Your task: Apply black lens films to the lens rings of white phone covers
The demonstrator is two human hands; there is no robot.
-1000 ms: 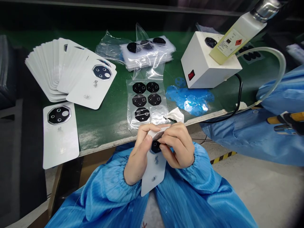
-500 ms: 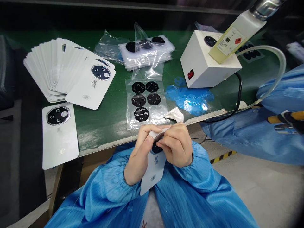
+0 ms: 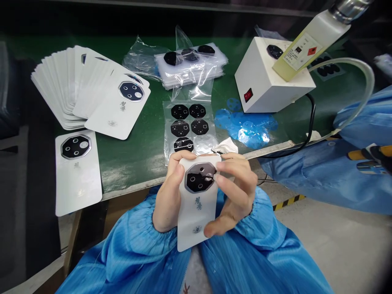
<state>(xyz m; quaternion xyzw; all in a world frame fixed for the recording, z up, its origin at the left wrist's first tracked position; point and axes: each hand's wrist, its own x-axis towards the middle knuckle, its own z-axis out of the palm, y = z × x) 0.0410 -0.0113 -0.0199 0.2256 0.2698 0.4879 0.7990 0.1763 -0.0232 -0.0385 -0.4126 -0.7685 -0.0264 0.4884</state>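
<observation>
A white phone back cover (image 3: 191, 220) with a black octagonal camera plate (image 3: 199, 178) near its top is held over my lap, its printed face towards me. My left hand (image 3: 170, 190) grips its upper left edge, thumb in front and fingers behind. My right hand (image 3: 234, 190) has its fingers spread: two fingertips touch the right edge beside the camera plate, and the thumb is apart from them over the lower part. Just beyond my hands lies a clear sheet of black octagonal stickers (image 3: 179, 128), its lower end partly hidden.
Fanned white covers (image 3: 58, 90) lie at left, near a single cover (image 3: 78, 179) overhanging the table edge. Bagged sheets (image 3: 190, 67) lie at the back. Right are blue film pieces (image 3: 249, 128), crumpled white cloth (image 3: 227, 145), a white box (image 3: 260, 77), a bottle (image 3: 306, 49) and another person's sleeve (image 3: 355, 122).
The cover has turned flatter towards me, baring its camera plate. My right hand has gone from a pinch over the plate to spread fingers at the right edge.
</observation>
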